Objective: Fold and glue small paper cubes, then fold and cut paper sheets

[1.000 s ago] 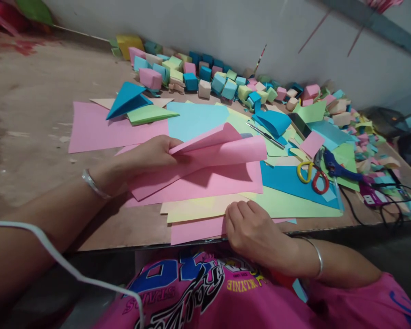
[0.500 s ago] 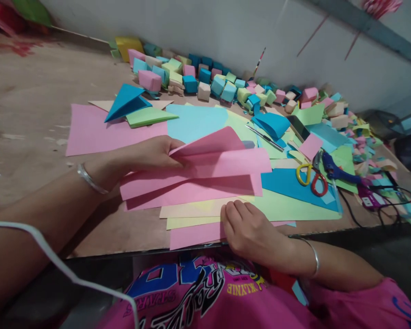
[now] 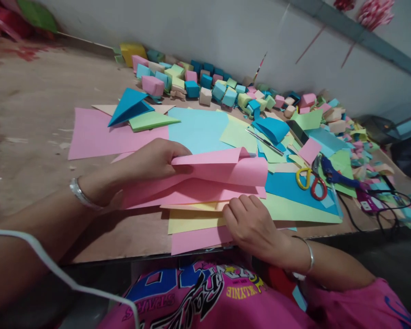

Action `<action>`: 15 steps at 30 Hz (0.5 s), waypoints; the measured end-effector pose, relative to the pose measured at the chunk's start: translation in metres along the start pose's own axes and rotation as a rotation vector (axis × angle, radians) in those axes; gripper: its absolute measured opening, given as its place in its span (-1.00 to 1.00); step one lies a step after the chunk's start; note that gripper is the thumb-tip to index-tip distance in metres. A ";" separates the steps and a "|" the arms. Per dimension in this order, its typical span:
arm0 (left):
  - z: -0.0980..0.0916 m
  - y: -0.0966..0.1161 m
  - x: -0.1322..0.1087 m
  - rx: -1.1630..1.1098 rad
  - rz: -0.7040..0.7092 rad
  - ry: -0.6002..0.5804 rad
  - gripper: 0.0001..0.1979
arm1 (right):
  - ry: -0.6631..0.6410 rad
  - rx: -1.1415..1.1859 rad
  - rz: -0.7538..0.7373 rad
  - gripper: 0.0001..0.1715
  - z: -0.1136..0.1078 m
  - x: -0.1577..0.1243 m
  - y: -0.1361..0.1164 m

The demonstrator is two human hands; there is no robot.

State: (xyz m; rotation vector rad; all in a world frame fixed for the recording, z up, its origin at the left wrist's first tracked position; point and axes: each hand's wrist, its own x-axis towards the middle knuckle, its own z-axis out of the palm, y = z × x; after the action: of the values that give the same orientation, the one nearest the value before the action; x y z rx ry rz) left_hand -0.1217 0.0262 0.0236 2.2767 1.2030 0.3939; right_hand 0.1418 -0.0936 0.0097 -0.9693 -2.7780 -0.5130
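Observation:
My left hand (image 3: 159,157) is closed on pink paper (image 3: 222,171), whose sheets are bent over and partly raised above the table. Just below it, my right hand (image 3: 250,224) has its fingers curled at the edge of a peach paper sheet (image 3: 181,206), which bows up slightly; the fingertips are hidden. Under that sheet lie a yellow sheet (image 3: 192,221) and another pink sheet (image 3: 198,241) at the table's front edge. A pale green sheet (image 3: 301,208) extends to the right of my right hand.
Folded blue paper (image 3: 128,107) lies at the back left. Scissors (image 3: 310,178), a glue gun (image 3: 335,171) with cables, a pen (image 3: 265,141) and a phone (image 3: 297,132) lie to the right. Several small paper cubes (image 3: 192,89) line the wall. A white cord (image 3: 55,267) crosses the lower left.
The pink paper's upper flap has come down, bending further over in my left hand. The peach sheet's edge has risen by my right hand, showing more of the yellow sheet.

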 end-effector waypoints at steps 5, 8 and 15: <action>-0.013 0.004 -0.004 0.066 -0.022 -0.005 -0.64 | 0.016 0.028 -0.048 -0.80 0.000 -0.001 0.010; -0.018 0.004 -0.006 0.091 -0.057 -0.020 -0.66 | 0.059 0.071 -0.083 -0.76 -0.003 -0.003 0.012; -0.014 0.001 -0.003 0.070 -0.043 -0.036 -0.68 | 0.084 0.232 -0.051 -0.67 -0.007 -0.009 0.012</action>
State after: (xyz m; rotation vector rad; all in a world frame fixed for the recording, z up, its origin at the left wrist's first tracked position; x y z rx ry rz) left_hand -0.1296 0.0278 0.0353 2.3029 1.2634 0.2976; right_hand 0.1569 -0.0923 0.0172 -0.8088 -2.7158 -0.2245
